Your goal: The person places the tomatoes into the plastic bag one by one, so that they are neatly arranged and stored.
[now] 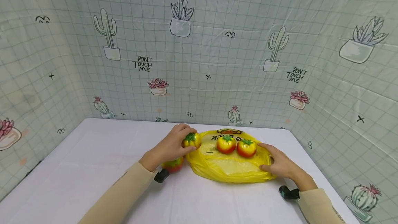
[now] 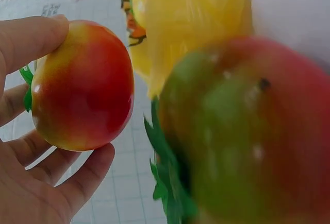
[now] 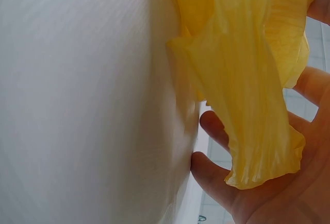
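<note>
— Left hand [image 1: 170,147]?
— Curled round a tomato [image 1: 191,140], fingers and thumb wrapped about it, held over the bag's edge at about nine o'clock. Same grip plain in the left wrist view: tomato [image 2: 82,86] cradled in the fingers [image 2: 31,38], red below, yellow near the green stalk.

— Right hand [image 1: 281,164]?
— Resting on the yellow bag [image 1: 228,168] at its three o'clock side. Fingers loosely bent, with a fold of the plastic [image 3: 247,95] lying across the palm [image 3: 289,198] in the right wrist view. Whether pinching the plastic or merely pressing on it: cannot tell.

— Anything on the bag?
— Two more tomatoes, side by side toward twelve o'clock: one [image 1: 226,144] in the middle, another [image 1: 246,148] just beside it at its three o'clock, touching or nearly so. Black print on the bag's far edge.

— Off the bag?
— A fourth tomato [image 1: 172,165] on the white table [image 1: 93,168], under the left wrist, near the bag's eight o'clock corner. Looms large and blurred in the left wrist view [image 2: 247,131], greenish on one side.

— Behind it all?
— Checked backdrop [image 1: 217,44] with cactus drawings, round the table from nine to three o'clock.
</note>
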Demonstrator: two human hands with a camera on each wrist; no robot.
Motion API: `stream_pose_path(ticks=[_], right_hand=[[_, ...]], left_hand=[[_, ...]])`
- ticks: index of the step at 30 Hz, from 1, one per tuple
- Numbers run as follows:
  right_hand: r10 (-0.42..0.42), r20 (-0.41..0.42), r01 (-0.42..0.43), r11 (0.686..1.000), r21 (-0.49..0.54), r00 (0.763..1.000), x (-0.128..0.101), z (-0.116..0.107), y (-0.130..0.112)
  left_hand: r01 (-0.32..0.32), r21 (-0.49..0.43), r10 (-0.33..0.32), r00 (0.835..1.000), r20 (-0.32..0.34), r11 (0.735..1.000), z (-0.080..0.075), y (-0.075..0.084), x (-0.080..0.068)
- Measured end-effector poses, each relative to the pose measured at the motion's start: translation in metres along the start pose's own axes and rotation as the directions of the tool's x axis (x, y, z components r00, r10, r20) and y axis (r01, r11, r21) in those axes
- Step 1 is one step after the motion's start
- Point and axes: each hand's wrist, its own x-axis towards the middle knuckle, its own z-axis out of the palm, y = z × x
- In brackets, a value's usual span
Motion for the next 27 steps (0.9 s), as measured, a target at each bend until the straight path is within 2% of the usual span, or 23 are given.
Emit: stream_pose_path(ticks=[4, 12, 21, 27], right_hand=[[0.004, -0.003, -0.004, 1.000, -0.004, 1.000, 0.001, 0.000, 0.000], [0.018, 0.004, -0.018, 1.000, -0.004, 1.000, 0.000, 0.001, 0.001], [0.016, 0.009, -0.016, 1.000, -0.009, 1.000, 0.000, 0.001, -0.001], [0.007, 0.001, -0.007, 1.000, -0.002, 1.000, 0.001, 0.001, -0.001]], left_hand=[[-0.003, -0.008, 0.003, 1.000, 0.024, 1.000, 0.003, 0.005, 0.009], [0.059, -0.010, -0.057, 0.993, 0.104, 0.998, 0.015, 0.012, 0.023], [0.123, -0.016, -0.118, 0.979, 0.163, 0.992, 0.025, 0.012, 0.031], [0.142, -0.007, -0.138, 0.975, 0.174, 0.990, 0.030, 0.010, 0.038]])
